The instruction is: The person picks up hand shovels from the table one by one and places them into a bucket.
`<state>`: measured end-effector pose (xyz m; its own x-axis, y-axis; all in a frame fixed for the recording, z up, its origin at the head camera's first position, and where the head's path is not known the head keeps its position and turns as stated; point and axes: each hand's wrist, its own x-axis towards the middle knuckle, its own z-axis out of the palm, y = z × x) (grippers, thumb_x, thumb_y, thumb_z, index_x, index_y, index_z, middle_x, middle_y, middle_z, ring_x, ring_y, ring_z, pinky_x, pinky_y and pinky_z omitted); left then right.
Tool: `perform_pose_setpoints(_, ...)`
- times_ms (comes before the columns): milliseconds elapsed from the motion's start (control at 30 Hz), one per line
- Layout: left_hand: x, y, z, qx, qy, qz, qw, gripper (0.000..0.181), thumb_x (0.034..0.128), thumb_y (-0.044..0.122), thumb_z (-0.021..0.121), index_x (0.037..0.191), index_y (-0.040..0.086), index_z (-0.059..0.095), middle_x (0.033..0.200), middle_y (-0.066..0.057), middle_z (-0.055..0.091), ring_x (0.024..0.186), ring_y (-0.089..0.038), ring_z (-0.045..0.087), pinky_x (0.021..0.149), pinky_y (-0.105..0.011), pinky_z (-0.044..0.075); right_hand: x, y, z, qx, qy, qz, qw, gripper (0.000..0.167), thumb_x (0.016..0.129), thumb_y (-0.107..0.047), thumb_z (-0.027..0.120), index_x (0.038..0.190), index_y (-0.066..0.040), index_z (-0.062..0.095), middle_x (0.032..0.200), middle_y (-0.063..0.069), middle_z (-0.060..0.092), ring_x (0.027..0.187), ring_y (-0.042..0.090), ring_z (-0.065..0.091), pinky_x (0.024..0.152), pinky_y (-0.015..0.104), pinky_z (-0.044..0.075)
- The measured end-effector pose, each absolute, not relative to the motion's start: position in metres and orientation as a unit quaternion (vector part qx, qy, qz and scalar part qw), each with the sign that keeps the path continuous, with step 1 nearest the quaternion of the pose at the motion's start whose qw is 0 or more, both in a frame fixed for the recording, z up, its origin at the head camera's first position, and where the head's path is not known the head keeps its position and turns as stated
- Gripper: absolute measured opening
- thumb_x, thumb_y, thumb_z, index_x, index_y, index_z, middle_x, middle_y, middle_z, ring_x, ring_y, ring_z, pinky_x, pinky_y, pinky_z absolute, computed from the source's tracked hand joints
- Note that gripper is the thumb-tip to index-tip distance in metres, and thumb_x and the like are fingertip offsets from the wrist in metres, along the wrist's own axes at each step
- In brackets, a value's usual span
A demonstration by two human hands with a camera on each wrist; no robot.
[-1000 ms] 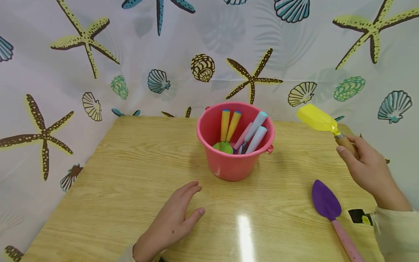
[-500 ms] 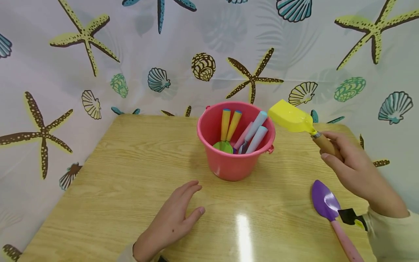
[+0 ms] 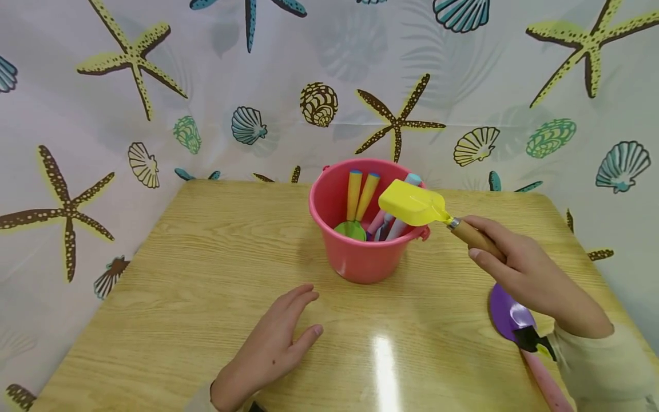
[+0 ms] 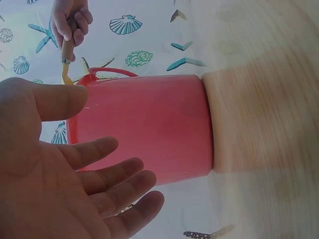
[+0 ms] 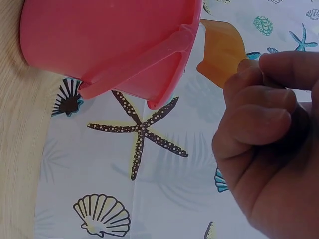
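My right hand (image 3: 520, 269) grips the wooden handle of a yellow toy shovel (image 3: 414, 203). In the head view the shovel's blade overlaps the right part of a pink bucket (image 3: 362, 257), above its rim. Inside the bucket stand two tools with yellow handles (image 3: 360, 194), a green piece (image 3: 352, 230) at their lower end, and others with pale blue and pink handles, partly hidden by the blade. With fingers loosely spread, my left hand (image 3: 270, 343) holds nothing and is in front of the bucket, to its left. The left wrist view shows that hand's palm (image 4: 45, 179) before the bucket.
A purple spade (image 3: 507, 312) with a pink handle lies on the wooden table (image 3: 216, 246) at the right, partly under my right forearm. Behind the table hangs a white cloth (image 3: 288, 57) printed with shells and starfish.
My right hand has carried the yellow shovel leftward from the table's right side to the bucket, its blade now in front of the handles there. My left hand has stayed in place.
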<state>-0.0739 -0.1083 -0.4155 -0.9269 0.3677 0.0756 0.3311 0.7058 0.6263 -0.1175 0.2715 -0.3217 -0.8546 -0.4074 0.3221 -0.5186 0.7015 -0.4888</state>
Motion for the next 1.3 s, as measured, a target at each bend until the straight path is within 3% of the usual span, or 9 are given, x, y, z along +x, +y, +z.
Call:
perform_pose_setpoints(300,-0.073,-0.107,-0.417,0.187,0.922,0.338,0.028,0.048,0.0956,0.026,0.064,0.139,0.010,0.053,0.152,-0.005,0.047,0.141,-0.027,0.043,0.113,-0.052,0.041,-0.121,0.263,-0.326,0.265,-0.918,0.286,0.067,0.046,0.099,-0.008,0.058,0.143,-0.016,0.047,0.068,-0.008,0.040,0.055,-0.001,0.037,0.050,0.021,0.034)
perform_pose_setpoints(567,-0.076,-0.107,-0.416,0.190,0.920,0.341,0.030,0.049,0.0953,0.027,0.065,0.139,0.010,0.053,0.152,-0.006,0.046,0.142,-0.027,0.043,0.113,-0.052,0.041,-0.122,0.259,-0.328,0.238,-0.925,0.295,0.033,0.047,0.100,-0.013,0.058,0.145,-0.019,0.047,0.071,-0.005,0.042,0.055,0.002,0.039,0.050,0.022,0.036)
perform_pose_setpoints(1100,-0.077,-0.108,-0.420,0.181,0.922,0.340,0.040,0.050,0.0953,0.029,0.065,0.140,0.011,0.053,0.153,-0.004,0.046,0.143,-0.026,0.042,0.115,-0.051,0.039,-0.127,0.252,-0.329,0.228,-0.925,0.295,0.074,0.043,0.096,-0.013,0.064,0.137,-0.019,0.055,0.063,-0.009,0.038,0.050,0.001,0.035,0.045,0.022,0.033)
perform_pose_setpoints(1300,-0.078,-0.108,-0.421,0.179,0.921,0.344,0.042,0.049,0.0953,0.029,0.065,0.140,0.011,0.053,0.153,-0.004,0.046,0.143,-0.026,0.041,0.114,-0.051,0.039,-0.129,0.250,-0.331,0.233,-0.916,0.315,0.088,0.040,0.093,-0.006,0.065,0.131,-0.017,0.055,0.076,-0.005,0.048,0.051,0.003,0.037,0.044,0.022,0.034)
